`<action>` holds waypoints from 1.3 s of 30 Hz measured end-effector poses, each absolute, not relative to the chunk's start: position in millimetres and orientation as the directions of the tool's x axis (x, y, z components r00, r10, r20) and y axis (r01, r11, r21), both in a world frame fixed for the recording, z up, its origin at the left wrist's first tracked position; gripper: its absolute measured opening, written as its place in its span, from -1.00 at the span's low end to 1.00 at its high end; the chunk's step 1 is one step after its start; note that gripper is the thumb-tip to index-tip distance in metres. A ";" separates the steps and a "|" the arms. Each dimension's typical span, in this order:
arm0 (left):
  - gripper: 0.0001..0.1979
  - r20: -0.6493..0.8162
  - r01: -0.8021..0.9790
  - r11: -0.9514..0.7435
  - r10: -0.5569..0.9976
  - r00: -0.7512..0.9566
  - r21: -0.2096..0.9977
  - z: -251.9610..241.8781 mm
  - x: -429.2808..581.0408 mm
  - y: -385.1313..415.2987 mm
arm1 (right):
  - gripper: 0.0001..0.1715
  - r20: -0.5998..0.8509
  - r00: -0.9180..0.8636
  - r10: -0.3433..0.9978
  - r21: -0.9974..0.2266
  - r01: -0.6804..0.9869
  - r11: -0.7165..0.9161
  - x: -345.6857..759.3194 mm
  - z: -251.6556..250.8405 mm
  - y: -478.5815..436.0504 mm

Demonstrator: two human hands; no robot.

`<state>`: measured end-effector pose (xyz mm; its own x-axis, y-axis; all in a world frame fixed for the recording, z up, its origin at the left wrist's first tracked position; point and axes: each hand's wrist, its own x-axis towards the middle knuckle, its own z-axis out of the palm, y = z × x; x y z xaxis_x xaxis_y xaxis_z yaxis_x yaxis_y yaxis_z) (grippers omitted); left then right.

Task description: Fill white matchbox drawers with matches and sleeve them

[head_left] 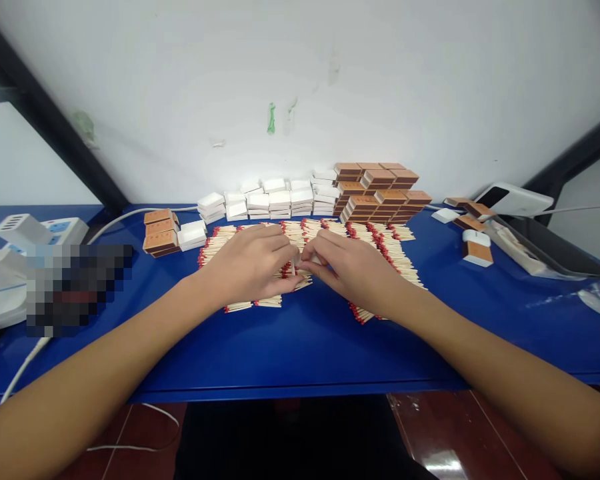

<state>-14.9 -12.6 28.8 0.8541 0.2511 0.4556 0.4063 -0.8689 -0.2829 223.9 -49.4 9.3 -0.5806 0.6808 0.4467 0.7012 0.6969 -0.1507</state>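
My left hand [254, 261] is over the matches with its fingers curled and its thumb stretched toward the right hand. My right hand [354, 268] meets it fingertip to fingertip, thumb and fingers pinched. A small pale piece [293, 267] shows between the two hands; most of it is hidden, so its kind is unclear. Under and around both hands lie rows of red-tipped matches [400, 257]. Behind them stand stacks of white matchbox trays [279, 199] and a pile of brown matchboxes [379, 195].
More brown matchboxes [161, 233] and white trays stand at the left. A power strip [63, 233] with chargers and a blurred dark object [80, 290] lie further left. At right are loose matchboxes [477, 250], a white device [513, 199] and a dark tray [555, 250]. The blue table [300, 360] meets a white wall.
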 end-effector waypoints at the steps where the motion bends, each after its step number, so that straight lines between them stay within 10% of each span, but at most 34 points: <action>1: -0.59 0.455 0.407 -0.871 0.255 0.853 -0.276 28.7 -14.8 -12.6 | -0.81 0.442 -0.576 0.688 -0.173 0.697 0.696 224.7 10.1 -49.4; 39: -0.64 0.445 0.520 -0.815 0.378 0.812 -0.256 34.7 -32.6 9.1 | -0.92 0.028 -0.708 0.706 -0.475 0.612 0.632 233.6 26.1 -48.0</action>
